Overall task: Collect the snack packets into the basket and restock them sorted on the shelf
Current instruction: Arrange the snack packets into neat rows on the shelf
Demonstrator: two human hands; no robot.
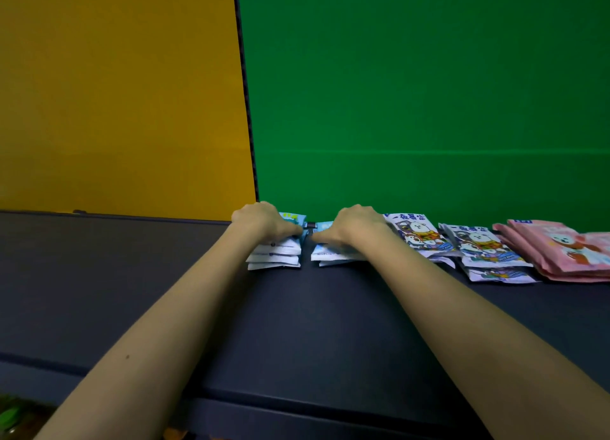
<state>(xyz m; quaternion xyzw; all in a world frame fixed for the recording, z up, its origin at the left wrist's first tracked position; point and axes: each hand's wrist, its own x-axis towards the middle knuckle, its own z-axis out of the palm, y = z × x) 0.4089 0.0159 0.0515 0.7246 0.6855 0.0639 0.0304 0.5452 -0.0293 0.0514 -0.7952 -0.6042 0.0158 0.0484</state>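
Left hand (pixel 264 223) is curled over the blue packet stack (pixel 275 256), right hand (pixel 355 226) over the next stack (pixel 331 254). Looks like both are gripping, on the dark shelf (pixel 132 274).

Both arms reach forward across the shelf (pixel 165 274), and a row of packet stacks runs along its back edge, against the wall. The left hand (pixel 260 223) sits on top of the first stack (pixel 275 256), fingers curled over its far side. The right hand (pixel 353 226) grips the second stack (pixel 330 254) the same way, just beside the first with a narrow gap between. Right of the right hand comes the third stack (pixel 419 233), close against it, then the fourth stack (pixel 488 251), then the fifth stack (pixel 561 251), farthest off. Behind the hands stand the left panel (pixel 115 93) and the right panel (pixel 429 76); their seam meets the shelf just behind the left hand.
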